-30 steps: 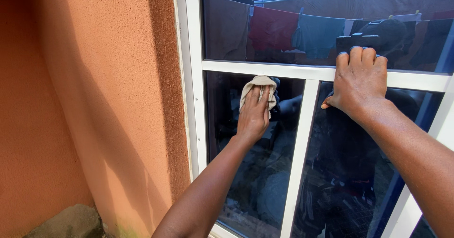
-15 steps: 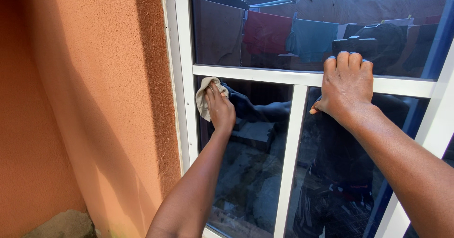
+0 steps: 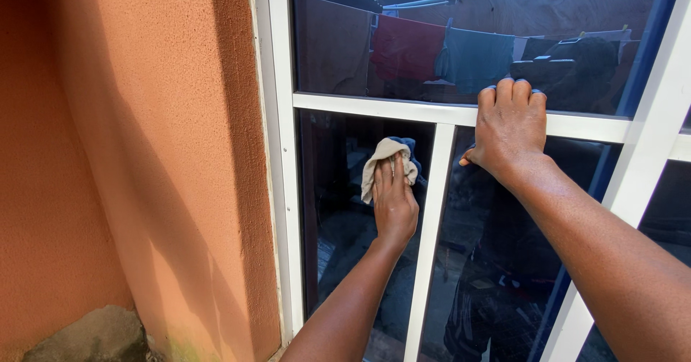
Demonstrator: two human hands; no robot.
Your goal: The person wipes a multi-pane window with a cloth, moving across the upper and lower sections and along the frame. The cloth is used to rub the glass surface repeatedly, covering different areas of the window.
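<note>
The left hand (image 3: 394,204) is pressing a beige cloth (image 3: 383,162) flat against the lower left pane (image 3: 338,211), fingers closed over it. The right hand (image 3: 511,128) is gripping the white crossbar (image 3: 374,108), fingers curled over its edge. Keeping firm, even pressure and overlapping strokes toward the frame edges should be avoiding streaks.

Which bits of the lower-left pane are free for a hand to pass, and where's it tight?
Free: the dark glass below the left hand, between the white left upright and the centre mullion. Tight: the top of the pane, where the beige cloth is pressed, and the crossbar that the right hand grips.
</note>
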